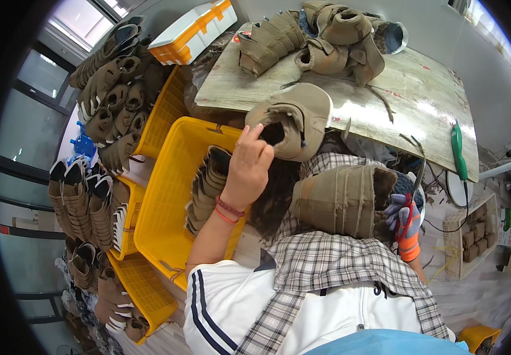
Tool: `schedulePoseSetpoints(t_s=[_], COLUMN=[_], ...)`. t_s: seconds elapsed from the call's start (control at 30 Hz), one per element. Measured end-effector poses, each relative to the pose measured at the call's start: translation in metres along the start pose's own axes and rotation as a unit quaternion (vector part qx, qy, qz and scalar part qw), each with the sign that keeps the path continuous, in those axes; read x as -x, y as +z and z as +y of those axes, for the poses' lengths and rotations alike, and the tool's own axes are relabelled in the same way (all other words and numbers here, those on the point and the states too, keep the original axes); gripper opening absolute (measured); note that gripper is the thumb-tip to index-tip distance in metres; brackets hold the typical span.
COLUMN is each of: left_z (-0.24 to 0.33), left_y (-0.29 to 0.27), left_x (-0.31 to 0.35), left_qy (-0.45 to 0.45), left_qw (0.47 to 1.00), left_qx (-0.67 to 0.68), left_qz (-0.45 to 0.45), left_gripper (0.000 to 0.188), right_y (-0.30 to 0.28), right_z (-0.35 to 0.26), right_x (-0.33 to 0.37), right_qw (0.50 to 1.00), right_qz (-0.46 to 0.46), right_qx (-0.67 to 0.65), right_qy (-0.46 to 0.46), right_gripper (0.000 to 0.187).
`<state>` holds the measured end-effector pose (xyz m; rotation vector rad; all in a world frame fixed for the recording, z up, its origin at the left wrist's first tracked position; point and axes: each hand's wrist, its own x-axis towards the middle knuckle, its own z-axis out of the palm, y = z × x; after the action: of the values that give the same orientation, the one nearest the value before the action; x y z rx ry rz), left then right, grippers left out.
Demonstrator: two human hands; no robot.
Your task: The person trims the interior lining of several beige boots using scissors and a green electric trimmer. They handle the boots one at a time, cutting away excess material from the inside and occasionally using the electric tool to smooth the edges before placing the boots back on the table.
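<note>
A tan shoe upper [310, 112] with a ragged, furry lining hangs over the table's front edge. My bare left hand [246, 168] has its fingers closed at the upper's left rim; part of the grip is hidden. On my lap lies a row of nested brown shoe uppers [332, 198], with fur and blue lining at their right end. My right hand [407, 228], in an orange and purple glove, is closed around red-handled scissors [416, 192] beside that end. The scissor blades point upward, toward the table.
More uppers [341, 26] are piled on the table [412, 112], where a green-handled tool [458, 151] lies at the right edge. Yellow crates [155, 228] with stacked uppers stand at my left. A white foam box [193, 32] is behind them. A wooden rack [458, 251] stands at right.
</note>
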<state>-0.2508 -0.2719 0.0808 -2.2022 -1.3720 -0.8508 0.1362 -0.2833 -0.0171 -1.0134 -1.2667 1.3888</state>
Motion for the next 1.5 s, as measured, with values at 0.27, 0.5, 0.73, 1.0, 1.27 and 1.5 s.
schedulePoseSetpoints(t_s=[0.27, 0.5, 0.73, 1.0, 1.27, 1.5], left_z=[-0.004, -0.012, 0.006, 0.018, 0.023, 0.021], left_y=[-0.011, -0.011, -0.003, 0.016, 0.028, 0.032], left_x=[-0.025, -0.015, 0.009, 0.039, 0.055, 0.061], left_qy=[-0.271, -0.395, -0.475, -0.56, -0.48, -0.533], left_qw=[0.862, 0.454, 0.266, 0.23, 0.153, 0.177], left_qx=[0.411, 0.793, 0.837, 0.794, 0.863, 0.826], left_qz=[0.119, 0.094, 0.057, 0.058, 0.031, 0.049], left_gripper=[0.018, 0.026, 0.026, 0.032, 0.04, 0.041], right_y=[-0.005, -0.008, 0.018, 0.036, 0.063, 0.082], right_z=[-0.059, -0.117, -0.177, -0.173, -0.136, -0.134], right_x=[-0.009, -0.02, -0.034, -0.068, -0.092, -0.093], right_qw=[0.989, 0.961, 0.787, 0.678, 0.619, 0.576], right_qz=[-0.048, -0.104, -0.093, -0.162, -0.215, -0.231], right_qx=[0.134, 0.247, 0.556, 0.671, 0.731, 0.743], right_qy=[-0.048, -0.066, -0.251, -0.251, -0.191, -0.25], right_gripper=[0.075, 0.067, 0.026, 0.032, 0.041, 0.037])
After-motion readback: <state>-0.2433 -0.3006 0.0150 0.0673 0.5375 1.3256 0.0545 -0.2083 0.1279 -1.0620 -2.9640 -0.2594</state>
